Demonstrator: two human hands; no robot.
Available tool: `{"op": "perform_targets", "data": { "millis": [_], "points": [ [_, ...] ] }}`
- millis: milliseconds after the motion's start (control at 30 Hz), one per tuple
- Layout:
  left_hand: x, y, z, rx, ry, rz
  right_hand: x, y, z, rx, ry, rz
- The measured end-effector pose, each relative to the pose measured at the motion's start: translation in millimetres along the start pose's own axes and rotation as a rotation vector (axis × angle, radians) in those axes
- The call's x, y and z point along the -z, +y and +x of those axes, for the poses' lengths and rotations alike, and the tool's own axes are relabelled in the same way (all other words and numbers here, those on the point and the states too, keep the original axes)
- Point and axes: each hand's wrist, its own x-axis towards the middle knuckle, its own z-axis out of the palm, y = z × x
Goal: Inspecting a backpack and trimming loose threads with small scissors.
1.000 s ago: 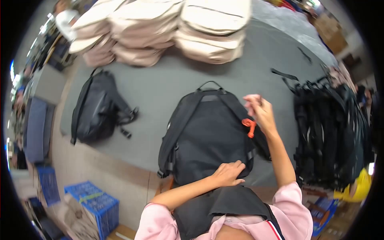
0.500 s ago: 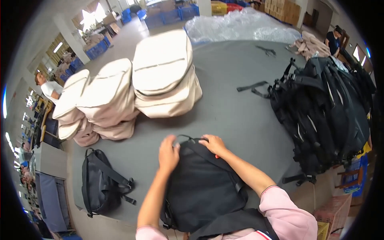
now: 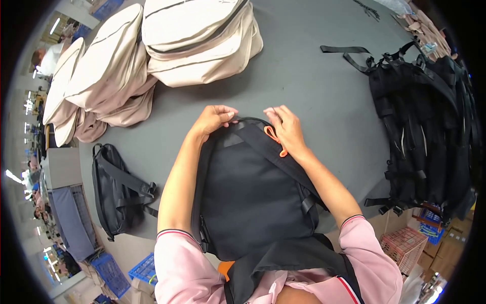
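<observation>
A black backpack (image 3: pixel 253 182) lies in front of me with its top end pointing away. At its upper left corner, my left hand (image 3: pixel 216 120) is closed, thumb and fingers pinching the backpack's top edge by the handle. My right hand (image 3: pixel 287 130) is over the upper right corner with bent fingers slightly apart, and no grip shows there. Beside that wrist, an orange cord loop (image 3: pixel 272 134) lies on the wide black strap. The lower end of the backpack rests against my dark apron (image 3: pixel 298 258).
Several cream backpacks (image 3: pixel 197 35) are stacked at the far left of the grey table (image 3: pixel 314 96). A small black bag (image 3: pixel 119 192) with straps lies at the left. Black backpacks (image 3: pixel 420 131) stand bunched at the right, and a pink crate (image 3: pixel 403 245) is below the table.
My view has tilted downward, so the table's things sit higher or further out. Fingers of my left hand have closed on the backpack's top edge. More of the orange loop shows.
</observation>
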Motion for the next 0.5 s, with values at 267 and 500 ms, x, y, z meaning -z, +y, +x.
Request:
{"op": "perform_targets", "data": {
  "millis": [267, 500],
  "points": [
    [-9, -14, -17, -0.06, -0.023, -0.374, -11, -25, 5, -0.05, -0.265, -0.281],
    [-10, -12, -18, -0.092, -0.005, -0.354, -17, -18, 12, 0.178, -0.304, -0.373]
  ]
}}
